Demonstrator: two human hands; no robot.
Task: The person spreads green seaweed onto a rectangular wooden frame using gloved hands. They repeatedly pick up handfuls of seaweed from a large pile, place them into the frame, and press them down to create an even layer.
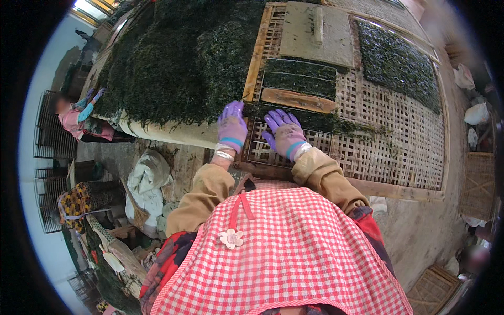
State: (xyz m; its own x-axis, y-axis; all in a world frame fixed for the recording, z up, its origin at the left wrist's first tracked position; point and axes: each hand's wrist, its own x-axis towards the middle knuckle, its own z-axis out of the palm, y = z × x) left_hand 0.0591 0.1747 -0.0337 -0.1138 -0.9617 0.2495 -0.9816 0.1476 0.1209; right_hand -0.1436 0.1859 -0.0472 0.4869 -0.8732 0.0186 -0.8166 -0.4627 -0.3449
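Observation:
My left hand (232,124), in a purple-coated glove, is stretched flat at the corner where the heap of dark green seaweed (169,63) meets the wooden frame edge (256,59). Its fingertips are at the heap's edge. My right hand (285,132), gloved alike, lies palm down with spread fingers over loose seaweed strands (323,122) on a woven bamboo mat (378,157). Just beyond it, a wooden strip (298,100) rests across a thin wire grid (299,75) over a layer of seaweed. Neither hand appears to grip anything; what lies beneath the palms is hidden.
A flat board with a handle (317,35) lies beyond the grid. A rectangular seaweed sheet (397,63) covers the mat's far right. A co-worker (84,122) in a pink apron stands left at the heap. White sacks (147,189) and a broom (138,212) are on the left floor.

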